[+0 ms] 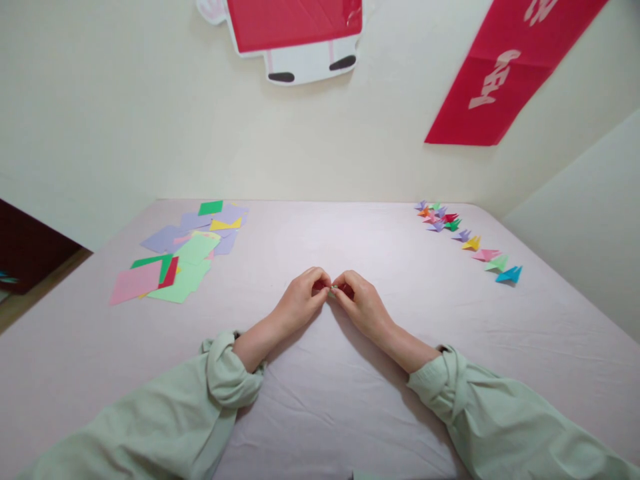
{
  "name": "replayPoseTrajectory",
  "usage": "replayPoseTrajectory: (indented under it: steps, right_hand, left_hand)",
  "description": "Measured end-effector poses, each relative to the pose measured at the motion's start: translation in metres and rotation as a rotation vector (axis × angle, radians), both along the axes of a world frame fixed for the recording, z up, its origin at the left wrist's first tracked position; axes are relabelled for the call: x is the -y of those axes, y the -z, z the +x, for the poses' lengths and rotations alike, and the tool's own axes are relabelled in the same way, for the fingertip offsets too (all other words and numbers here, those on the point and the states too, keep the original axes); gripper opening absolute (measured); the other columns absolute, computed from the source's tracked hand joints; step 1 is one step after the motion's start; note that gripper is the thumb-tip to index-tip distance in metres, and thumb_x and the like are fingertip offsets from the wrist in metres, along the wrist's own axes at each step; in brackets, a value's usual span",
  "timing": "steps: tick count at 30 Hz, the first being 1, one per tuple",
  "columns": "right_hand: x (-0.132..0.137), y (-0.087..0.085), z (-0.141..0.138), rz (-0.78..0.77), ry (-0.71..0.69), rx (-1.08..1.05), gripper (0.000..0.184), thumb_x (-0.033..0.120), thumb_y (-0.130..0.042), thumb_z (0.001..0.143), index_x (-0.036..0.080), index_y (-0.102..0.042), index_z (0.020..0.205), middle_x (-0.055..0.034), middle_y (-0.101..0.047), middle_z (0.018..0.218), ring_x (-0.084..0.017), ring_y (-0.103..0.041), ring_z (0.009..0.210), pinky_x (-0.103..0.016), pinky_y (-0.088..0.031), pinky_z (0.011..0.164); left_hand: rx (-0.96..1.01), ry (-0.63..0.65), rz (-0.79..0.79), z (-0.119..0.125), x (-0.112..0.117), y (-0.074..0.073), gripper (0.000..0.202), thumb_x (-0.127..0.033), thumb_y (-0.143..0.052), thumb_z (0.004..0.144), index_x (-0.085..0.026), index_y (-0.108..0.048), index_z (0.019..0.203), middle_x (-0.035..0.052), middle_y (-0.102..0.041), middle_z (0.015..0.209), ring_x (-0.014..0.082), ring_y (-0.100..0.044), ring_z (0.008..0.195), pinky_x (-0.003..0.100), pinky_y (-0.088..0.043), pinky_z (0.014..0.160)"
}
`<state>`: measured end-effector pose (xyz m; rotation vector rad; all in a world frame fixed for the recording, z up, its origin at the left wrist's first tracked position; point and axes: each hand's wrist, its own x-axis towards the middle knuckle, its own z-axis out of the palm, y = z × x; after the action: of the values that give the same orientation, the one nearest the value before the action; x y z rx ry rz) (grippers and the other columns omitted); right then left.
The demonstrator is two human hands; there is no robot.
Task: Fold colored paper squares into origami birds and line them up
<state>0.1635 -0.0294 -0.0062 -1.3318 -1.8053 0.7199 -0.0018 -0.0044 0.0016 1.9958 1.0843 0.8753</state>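
My left hand [302, 297] and my right hand [365, 305] meet over the middle of the table. Thumb and fingertips of each are pinched on a small folded piece of paper [332, 292], pale green where it shows. Fingers cover most of it, so its shape cannot be made out. Off to the left lies a loose spread of coloured paper sheets [193, 250] in purple, green, pink, yellow and red. Over on the right runs a line of small folded paper figures [471, 243] with pointed tips, in several colours; a blue one [510, 275] is nearest me.
A pale pink cloth [310, 413] with light creases covers the table, whose far edge meets a cream wall [320, 153]. On the wall hang a red-and-white cut-out figure [300, 40] and a red banner [505, 80]. A dark edge [390, 475] shows at the bottom.
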Motion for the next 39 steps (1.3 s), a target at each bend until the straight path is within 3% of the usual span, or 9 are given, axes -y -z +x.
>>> replayPoseTrajectory:
  steps: [8, 15, 27, 39]
  right_hand:
    - [-0.001, 0.002, 0.001, -0.023, -0.01, -0.064, 0.005, 0.021, -0.055, 0.084, 0.019, -0.056, 0.079, 0.0018, -0.055, 0.072, -0.013, -0.049, 0.065, -0.025, -0.038, 0.061]
    - [0.0, 0.001, 0.002, -0.024, -0.027, -0.065, 0.008, 0.023, -0.055, 0.085, 0.02, -0.055, 0.078, 0.0018, -0.055, 0.071, -0.014, -0.049, 0.065, -0.026, -0.039, 0.061]
    - [0.001, 0.002, 0.002, 0.027, -0.004, 0.013, 0.007, 0.023, -0.054, 0.087, 0.02, -0.054, 0.081, 0.0008, -0.056, 0.076, -0.014, -0.051, 0.067, -0.026, -0.04, 0.063]
    - [0.001, 0.003, 0.002, 0.041, -0.015, 0.026, 0.006, 0.021, -0.054, 0.087, 0.021, -0.054, 0.081, 0.001, -0.055, 0.078, -0.014, -0.052, 0.068, -0.026, -0.04, 0.063]
  left_hand:
    - [0.146, 0.046, -0.2, -0.001, -0.004, 0.006, 0.004, -0.019, -0.054, 0.079, -0.016, -0.057, 0.08, -0.0006, -0.058, 0.077, 0.0124, -0.053, 0.071, 0.024, -0.043, 0.068]
    - [0.092, 0.089, -0.27, -0.002, -0.002, -0.009, 0.006, -0.021, -0.053, 0.079, -0.016, -0.055, 0.078, -0.0017, -0.056, 0.074, 0.012, -0.051, 0.07, 0.024, -0.042, 0.066]
    - [0.042, 0.013, -0.158, 0.0, -0.002, 0.003, 0.004, -0.019, -0.054, 0.081, -0.016, -0.058, 0.081, -0.0016, -0.057, 0.072, 0.0119, -0.051, 0.067, 0.023, -0.04, 0.062]
    - [0.001, -0.016, -0.109, 0.001, 0.001, -0.001, 0.006, -0.015, -0.053, 0.08, -0.017, -0.058, 0.079, -0.0008, -0.059, 0.073, 0.0131, -0.053, 0.068, 0.025, -0.041, 0.064]
